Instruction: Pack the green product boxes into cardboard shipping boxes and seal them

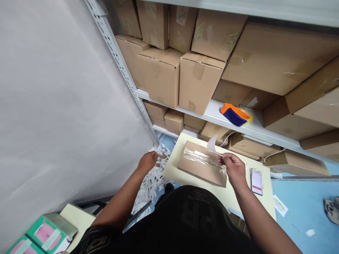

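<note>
A flat cardboard box (pixel 202 171) lies on the pale yellow table (pixel 173 160), with shiny clear tape along its top and a white label patch under it. Over the box's right end, my right hand (pixel 234 169) pinches a curled white paper slip (pixel 212 144) that sticks up from the fingertips. My left hand (pixel 148 161) is off the table's left edge, above the paper scraps, fingers closed around a small pale bit too small to name. A phone (pixel 256 181) with a lit screen lies on the table right of my right hand.
Metal shelves (pixel 198 114) full of cardboard boxes stand ahead, with an orange and blue tape dispenser (pixel 235 114) on one. White paper strips (pixel 149 188) cover the floor at left. Green and pink packages (pixel 46 233) sit at lower left. A shoe (pixel 331 211) shows at far right.
</note>
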The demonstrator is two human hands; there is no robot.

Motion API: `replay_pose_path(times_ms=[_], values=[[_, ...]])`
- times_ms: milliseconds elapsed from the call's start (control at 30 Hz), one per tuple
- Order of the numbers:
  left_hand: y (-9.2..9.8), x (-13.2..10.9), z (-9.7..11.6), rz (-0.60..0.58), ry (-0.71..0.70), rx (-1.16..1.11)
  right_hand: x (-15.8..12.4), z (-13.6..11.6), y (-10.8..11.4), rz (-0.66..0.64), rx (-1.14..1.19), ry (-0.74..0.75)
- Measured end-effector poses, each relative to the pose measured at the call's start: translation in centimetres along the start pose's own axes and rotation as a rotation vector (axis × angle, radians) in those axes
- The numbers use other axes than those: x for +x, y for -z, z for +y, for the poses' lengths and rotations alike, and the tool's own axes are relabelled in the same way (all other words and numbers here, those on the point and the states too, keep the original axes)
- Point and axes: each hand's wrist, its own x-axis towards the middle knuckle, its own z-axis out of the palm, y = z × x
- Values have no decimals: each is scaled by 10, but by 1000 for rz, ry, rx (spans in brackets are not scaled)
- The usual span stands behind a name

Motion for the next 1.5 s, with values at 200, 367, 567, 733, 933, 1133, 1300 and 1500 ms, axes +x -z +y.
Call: replay_pose_path(times_ms=[200,367,567,733,933,1133,1300,1500], values=[[-44,-21,124,-468,-65,-928,-28,31,5,-8,-140,19],[-70,-12,159,-351,-162,-889,-40,62,16,42,-187,114],[-89,2,163,-122,-458,-366,-27,88,21,7,-334,218],[-110,4,168,-67,-622,179,-10,100,9,-164,-827,352],[-111,1,170,11,-686,437,-7,96,0,-267,-1280,394],[-103,2,136,147,-585,172,-13,106,28,-168,-1005,359],[-112,4,101,87,-363,-159,-13,129,67,35,-645,33],[-121,-20,123,85,-166,-298,0,132,82,-183,-349,-206]])
